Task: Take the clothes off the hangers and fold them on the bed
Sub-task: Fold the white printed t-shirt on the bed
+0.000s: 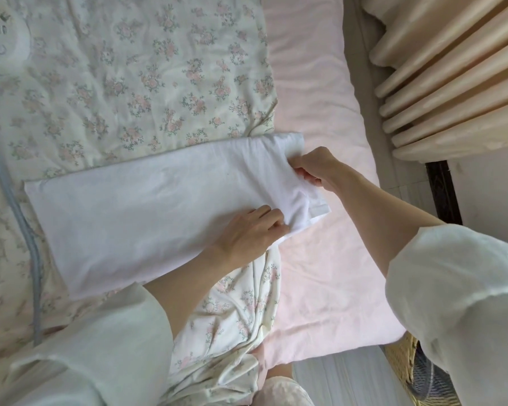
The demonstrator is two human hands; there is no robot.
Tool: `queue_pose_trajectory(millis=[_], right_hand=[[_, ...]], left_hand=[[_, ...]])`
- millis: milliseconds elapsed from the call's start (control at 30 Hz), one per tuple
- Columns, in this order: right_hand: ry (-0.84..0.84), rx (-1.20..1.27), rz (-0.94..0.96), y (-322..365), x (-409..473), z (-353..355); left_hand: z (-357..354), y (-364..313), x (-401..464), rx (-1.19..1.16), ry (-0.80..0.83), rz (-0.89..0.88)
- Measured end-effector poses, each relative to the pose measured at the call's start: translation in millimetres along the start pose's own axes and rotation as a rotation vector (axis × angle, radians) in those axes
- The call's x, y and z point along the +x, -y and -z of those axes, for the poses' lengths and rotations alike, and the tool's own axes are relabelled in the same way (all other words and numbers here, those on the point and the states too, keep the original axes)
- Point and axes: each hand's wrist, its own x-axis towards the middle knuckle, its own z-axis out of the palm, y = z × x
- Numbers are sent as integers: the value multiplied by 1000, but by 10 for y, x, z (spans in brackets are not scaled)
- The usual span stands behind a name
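Observation:
A white garment [135, 209] lies folded into a long strip across the bed, partly on the floral quilt [135, 71] and partly on the pink sheet [314, 106]. My left hand [251, 232] grips the garment's near right corner, its fingers curled into the cloth. My right hand [313, 167] pinches the far right corner of the same end, where a hem sticks out. No hanger is in view.
Beige pleated curtains [452, 74] hang at the right beyond the bed's edge. A woven basket [405, 364] stands on the floor at the lower right. A grey-blue cord or piping [27, 235] runs down the left of the quilt.

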Motion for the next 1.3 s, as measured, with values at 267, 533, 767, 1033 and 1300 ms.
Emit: queue_pose_trajectory(millis=[267, 533, 767, 1033, 1300], right_hand=[[-27, 211, 66, -56, 56, 150], [-132, 118, 232, 16, 177, 278], [112, 332, 131, -266, -5, 293], [69, 197, 164, -40, 79, 319], [4, 326, 145, 74, 164, 338]], left_hand=[[-60, 33, -1, -61, -57, -15], [-24, -18, 46, 89, -15, -82], [-11, -124, 112, 185, 201, -6], [-79, -230, 334, 322, 238, -40], [-60, -232, 350, 94, 214, -97]])
